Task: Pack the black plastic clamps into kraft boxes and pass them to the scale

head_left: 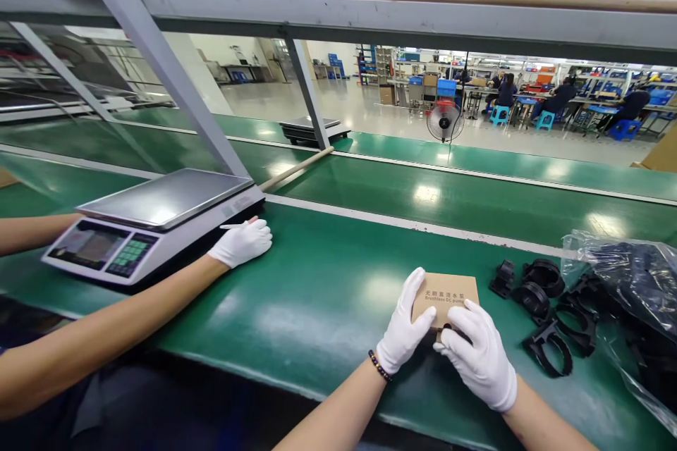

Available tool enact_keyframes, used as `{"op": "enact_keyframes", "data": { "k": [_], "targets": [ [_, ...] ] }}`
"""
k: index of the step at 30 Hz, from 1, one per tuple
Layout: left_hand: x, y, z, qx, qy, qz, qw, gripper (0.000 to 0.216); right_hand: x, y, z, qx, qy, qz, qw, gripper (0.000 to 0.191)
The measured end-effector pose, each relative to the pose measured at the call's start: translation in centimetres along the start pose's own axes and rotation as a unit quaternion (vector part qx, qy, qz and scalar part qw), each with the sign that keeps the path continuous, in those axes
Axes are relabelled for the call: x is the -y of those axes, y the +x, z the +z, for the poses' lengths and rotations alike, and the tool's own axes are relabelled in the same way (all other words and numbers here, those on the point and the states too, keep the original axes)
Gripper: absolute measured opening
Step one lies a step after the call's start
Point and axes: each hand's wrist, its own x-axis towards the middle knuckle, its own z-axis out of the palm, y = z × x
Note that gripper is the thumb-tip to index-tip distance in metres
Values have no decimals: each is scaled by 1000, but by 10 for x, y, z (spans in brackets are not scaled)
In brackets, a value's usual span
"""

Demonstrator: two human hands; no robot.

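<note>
A small brown cardboard box [449,289], printed "Brushless DC pump", is held just over the green table. My left hand [406,328], in a white glove with a beaded bracelet at the wrist, grips its left side between fingers and thumb. At the box's near end, my right hand [479,352], also gloved, has its fingers bent around the edge. A dark gap or part shows by those fingers; I cannot make out which. Several black plastic ring clamps [550,349] lie on the table to the right of my right hand.
A clear plastic bag [635,282] of black parts lies at the right. On the left, a co-worker's gloved hand [243,243] rests beside a weighing scale [169,201]. A shelf beam [370,17] crosses above. Behind the green table [317,282] runs a conveyor belt [476,190].
</note>
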Motion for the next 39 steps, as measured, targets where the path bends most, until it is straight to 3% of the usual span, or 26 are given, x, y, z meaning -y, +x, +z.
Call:
{"op": "enact_keyframes", "data": {
  "k": [5, 13, 16, 19, 22, 24, 27, 29, 31, 33, 35, 37, 39],
  "targets": [
    [2, 0, -1, -1, 11, 12, 1000, 63, -2, -4, 9, -32, -12, 28, 999, 24],
    [5, 0, -2, -2, 18, 22, 1000, 61, -2, -1, 2, 38, 57, 0, 998, 16],
    [7, -1, -1, -3, 27, 26, 999, 59, -3, -3, 3, 23, 43, 3, 999, 18],
    [10, -3, -2, -8, 59, 33, 998, 59, -1, -9, 11, -40, 16, 68, 997, 33],
    [6, -4, -9, -8, 133, 50, 990, 58, 4, -13, 22, -62, 6, 157, 986, 48],
    [-6, -3, -14, -19, 219, 87, 972, 57, 8, -12, 29, -69, 12, 219, 973, 52],
    [-34, 4, -16, -56, 374, 181, 908, 51, 12, -6, 41, -94, 67, 314, 942, 52],
    [-51, 10, -13, -27, 445, 242, 862, 44, 10, 0, 48, -97, 124, 327, 932, 51],
    [-60, 19, -14, 25, 496, 257, 829, 39, 2, 4, 52, -82, 132, 298, 942, 51],
    [-59, 32, -24, 38, 542, 222, 810, 36, -13, 7, 50, -46, 54, 262, 963, 49],
    [-53, 48, -46, 36, 582, 168, 795, 35, -37, 9, 42, 43, -77, 229, 969, 47],
    [-46, 64, -73, 31, 624, 106, 774, 37, -64, 10, 31, 148, -171, 200, 953, 45],
    [-41, 77, -93, -1, 665, 42, 745, 41, -91, 11, 23, 213, -202, 180, 939, 44]
  ]
}}
